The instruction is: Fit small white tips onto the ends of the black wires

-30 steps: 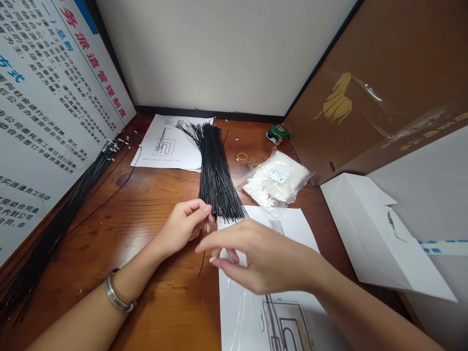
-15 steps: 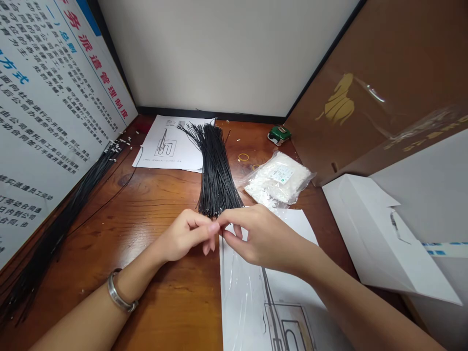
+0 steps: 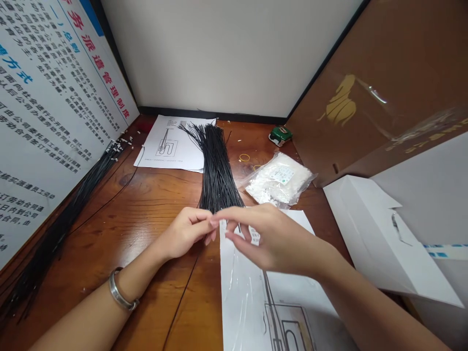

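My left hand [image 3: 190, 231] is closed in a pinch, thumb against fingers. From beneath it a single black wire [image 3: 183, 295] runs down over the wood toward the bottom edge; its upper end is hidden by the fingers. My right hand [image 3: 266, 236] has thumb and forefinger apart, and its forefinger tip meets the left thumb tip. Just beyond both hands lies a thick bundle of black wires [image 3: 219, 168], near ends toward me. A clear bag of small white pieces [image 3: 283, 178] rests to its right.
Along the left board lies another black wire bundle [image 3: 78, 195] with white ends. A printed drawing [image 3: 241, 302] is under my right hand, another sheet [image 3: 149, 156] at the back. A green tape measure [image 3: 281, 135] stands by the brown panel [image 3: 395, 63]; a folded white box [image 3: 380, 234] is at right.
My right thumb and forefinger have spread apart from their pinch. A black wire now hangs below my left hand, where bare wood showed before. The left hand has barely moved.
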### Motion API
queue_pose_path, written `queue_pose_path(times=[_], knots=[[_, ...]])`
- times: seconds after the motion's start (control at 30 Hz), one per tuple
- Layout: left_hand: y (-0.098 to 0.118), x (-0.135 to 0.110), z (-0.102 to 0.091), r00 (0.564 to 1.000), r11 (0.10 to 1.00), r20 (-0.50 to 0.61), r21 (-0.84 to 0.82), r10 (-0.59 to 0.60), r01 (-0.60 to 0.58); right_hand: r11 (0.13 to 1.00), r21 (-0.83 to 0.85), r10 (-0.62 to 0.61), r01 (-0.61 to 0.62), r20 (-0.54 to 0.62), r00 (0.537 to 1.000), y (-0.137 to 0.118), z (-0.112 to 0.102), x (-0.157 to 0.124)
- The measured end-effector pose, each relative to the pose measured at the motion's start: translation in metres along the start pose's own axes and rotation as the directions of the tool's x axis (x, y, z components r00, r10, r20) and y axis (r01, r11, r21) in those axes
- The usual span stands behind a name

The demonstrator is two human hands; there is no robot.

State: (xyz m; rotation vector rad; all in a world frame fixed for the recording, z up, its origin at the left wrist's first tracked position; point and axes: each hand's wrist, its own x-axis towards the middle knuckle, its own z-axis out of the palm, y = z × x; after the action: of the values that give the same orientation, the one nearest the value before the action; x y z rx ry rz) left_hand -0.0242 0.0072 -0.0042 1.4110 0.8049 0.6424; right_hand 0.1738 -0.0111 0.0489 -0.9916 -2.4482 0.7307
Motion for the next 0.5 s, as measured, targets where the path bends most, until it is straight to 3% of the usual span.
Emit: queue_pose_path(times=[0.07,0.17,0.27,0.4,0.5], knots=[[0.004,-0.002,0.0,0.995,0.997,0.097,0.076,0.024,-0.031,0.992,-0.083,0.082,-0.09,-0.09,0.993,0.008,-0.001,0.001],[0.007,-0.003,0.001,0.985,0.988,0.161,0.133,0.057,-0.078,0.983,-0.123,0.123,-0.138,-0.124,0.985,0.013,0.0,0.004],[0.005,-0.001,0.004,0.995,0.985,0.048,0.145,0.085,-0.091,0.99,-0.105,0.084,-0.096,-0.113,0.99,0.012,0.002,0.006],[0.002,0.003,0.008,0.983,0.998,-0.185,0.066,-0.007,0.02,0.995,-0.101,0.0,-0.007,-0.069,0.998,0.005,0.016,0.005],[0.002,0.005,0.009,0.981,0.999,-0.192,0.047,0.0,0.01,0.988,-0.155,-0.016,0.016,-0.001,1.0,-0.002,0.032,0.005]])
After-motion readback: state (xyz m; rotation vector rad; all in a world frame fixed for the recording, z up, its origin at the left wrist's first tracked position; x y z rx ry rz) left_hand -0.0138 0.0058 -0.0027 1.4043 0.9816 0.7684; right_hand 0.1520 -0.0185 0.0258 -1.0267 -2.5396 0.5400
